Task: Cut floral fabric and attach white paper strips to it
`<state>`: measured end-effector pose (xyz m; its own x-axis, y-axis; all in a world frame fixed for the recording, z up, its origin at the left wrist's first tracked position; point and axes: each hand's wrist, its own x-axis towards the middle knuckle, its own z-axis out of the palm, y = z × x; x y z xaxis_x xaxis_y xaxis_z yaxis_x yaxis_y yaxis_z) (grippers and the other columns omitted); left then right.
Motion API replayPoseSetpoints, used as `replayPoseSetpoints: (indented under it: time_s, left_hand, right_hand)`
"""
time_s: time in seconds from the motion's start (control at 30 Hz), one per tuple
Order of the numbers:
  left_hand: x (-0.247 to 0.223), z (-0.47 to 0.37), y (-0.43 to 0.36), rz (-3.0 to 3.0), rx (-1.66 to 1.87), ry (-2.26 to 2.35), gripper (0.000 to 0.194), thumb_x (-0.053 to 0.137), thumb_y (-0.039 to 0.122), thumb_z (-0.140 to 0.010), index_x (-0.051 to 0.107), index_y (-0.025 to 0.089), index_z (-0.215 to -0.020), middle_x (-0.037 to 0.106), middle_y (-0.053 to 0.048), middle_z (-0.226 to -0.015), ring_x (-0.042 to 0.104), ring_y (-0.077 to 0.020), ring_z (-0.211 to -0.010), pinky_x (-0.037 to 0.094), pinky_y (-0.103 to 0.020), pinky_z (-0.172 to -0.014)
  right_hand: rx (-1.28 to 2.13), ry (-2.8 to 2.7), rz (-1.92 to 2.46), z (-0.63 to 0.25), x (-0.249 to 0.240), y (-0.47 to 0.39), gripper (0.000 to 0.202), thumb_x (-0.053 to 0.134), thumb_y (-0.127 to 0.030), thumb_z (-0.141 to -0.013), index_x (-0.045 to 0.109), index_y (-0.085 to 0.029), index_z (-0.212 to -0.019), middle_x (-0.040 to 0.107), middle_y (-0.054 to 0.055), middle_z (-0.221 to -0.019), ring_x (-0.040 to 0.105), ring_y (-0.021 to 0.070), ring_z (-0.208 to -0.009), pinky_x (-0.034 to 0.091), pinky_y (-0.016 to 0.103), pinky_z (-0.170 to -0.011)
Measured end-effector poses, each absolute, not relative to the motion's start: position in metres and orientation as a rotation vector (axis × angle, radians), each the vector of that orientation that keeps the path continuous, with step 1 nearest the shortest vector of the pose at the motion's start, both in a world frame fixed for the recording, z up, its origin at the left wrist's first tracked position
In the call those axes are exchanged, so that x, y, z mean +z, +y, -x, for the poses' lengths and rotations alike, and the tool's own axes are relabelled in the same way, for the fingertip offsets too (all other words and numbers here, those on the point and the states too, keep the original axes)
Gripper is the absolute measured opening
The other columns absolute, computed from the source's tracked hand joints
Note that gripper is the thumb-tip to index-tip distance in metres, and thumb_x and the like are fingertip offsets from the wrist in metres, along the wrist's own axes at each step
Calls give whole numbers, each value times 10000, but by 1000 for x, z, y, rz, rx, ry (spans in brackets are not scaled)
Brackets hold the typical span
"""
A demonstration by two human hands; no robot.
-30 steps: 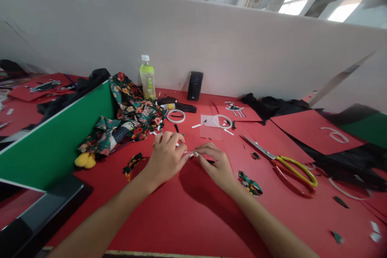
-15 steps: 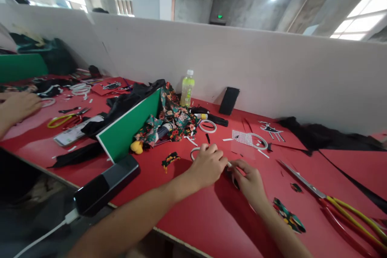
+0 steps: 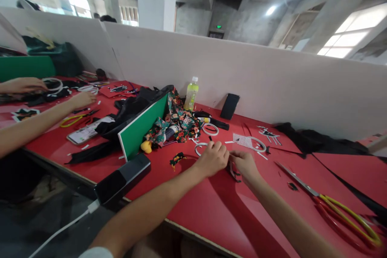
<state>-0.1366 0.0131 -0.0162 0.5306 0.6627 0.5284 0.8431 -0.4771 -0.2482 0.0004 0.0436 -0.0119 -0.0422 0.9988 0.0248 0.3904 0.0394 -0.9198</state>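
My left hand [image 3: 214, 158] is closed over the middle of the red table, its fingers bent and pressed together. Close beside it, fingertips nearly touching, my right hand [image 3: 245, 164] makes a pinch. What the fingertips hold is too small and covered to make out. A small curved dark-and-white piece [image 3: 234, 172] shows just under my right hand; whether it hangs from the fingers or lies on the table I cannot tell. Behind my left hand lies a white ring [image 3: 197, 149], partly hidden. To its left is a small black-and-orange fabric scrap [image 3: 177, 159].
Large scissors [image 3: 316, 195] with red and yellow handles lie at right. Beyond my hands are white rings [image 3: 210, 129], a dotted sheet [image 3: 242, 140] and a drink bottle [image 3: 191, 93]. A green board [image 3: 143, 129] and power bank [image 3: 122, 179] stand left, near another person's arms [image 3: 45, 121].
The view has shifted slightly. The pale strip between my fingertips no longer shows, and the curved piece under my right hand shows more. A flowered scrap by my right forearm is out of sight.
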Motion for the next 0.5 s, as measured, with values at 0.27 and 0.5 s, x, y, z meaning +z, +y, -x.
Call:
replayPoseSetpoints:
  time_s: [0.27,0.5]
  left_hand:
    - [-8,146,8,2216,-549,-1203,196,330,111,-920,521,112,-878,567,-93,-846,522,-224,-861,343,-362,-724]
    - [-8,146,7,2184,-580,-1247,162,363,121,-907,523,122,-884,560,-87,-845,508,-217,-842,353,-363,-733]
  right_hand:
    - [1034,-1646,1476,8,12,49,140,493,-229,-486,612,-156,-472,551,6,-442,477,131,-450,382,256,-482]
    - [956,-1808,1476,11,25,59,165,477,-162,-482,637,-155,-447,557,1,-418,476,124,-429,382,241,-466]
